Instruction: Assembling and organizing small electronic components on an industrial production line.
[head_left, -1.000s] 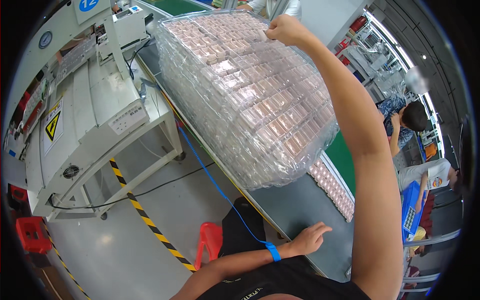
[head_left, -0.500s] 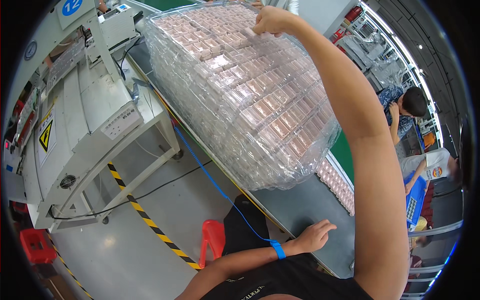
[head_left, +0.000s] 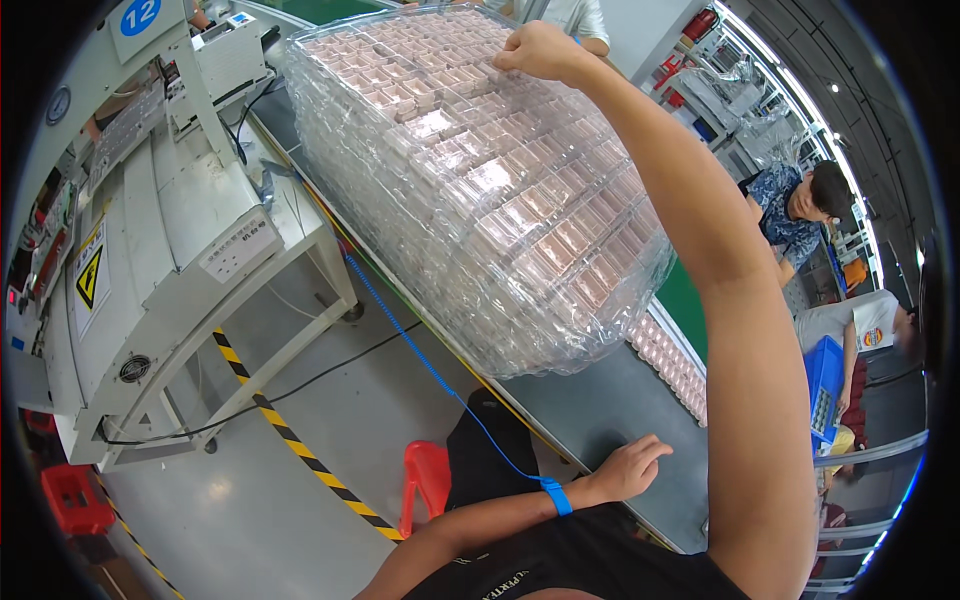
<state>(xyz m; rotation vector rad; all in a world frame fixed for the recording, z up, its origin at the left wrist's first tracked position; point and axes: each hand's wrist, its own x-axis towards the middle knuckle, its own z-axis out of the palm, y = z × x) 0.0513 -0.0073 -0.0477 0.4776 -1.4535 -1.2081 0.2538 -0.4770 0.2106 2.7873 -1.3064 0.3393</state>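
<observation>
Our longest thing is the dark grey workbench (head_left: 575,402), which runs beneath our left hand and away toward our right. The white floor-standing machine (head_left: 150,270) is well to the left of both hands. Under our right hand, and ahead of our left, the stack of clear compartment trays (head_left: 400,230) sits on the bench, its pockets pale pink; a sideways pull at the top could make the upper layers slide, and its crinkled clear edges could snag or tear if dragged. The red plastic stool (head_left: 432,475) is left of our left hand, where a backward step could catch it. The narrow pink tray (head_left: 668,365), just beyond our left hand, might be knocked if the stack shifted sideways. Our right hand (head_left: 540,50) has its fingers drawn together at the stack's far top; we cannot tell whether they pinch anything. Our left hand (head_left: 630,468) is loosely spread over the bench, holding nothing we can see, so it steadies nothing. The coiled blue cord (head_left: 436,372) trailing from our left wrist strap (head_left: 557,497) could tug that hand short if it caught on the bench edge
</observation>
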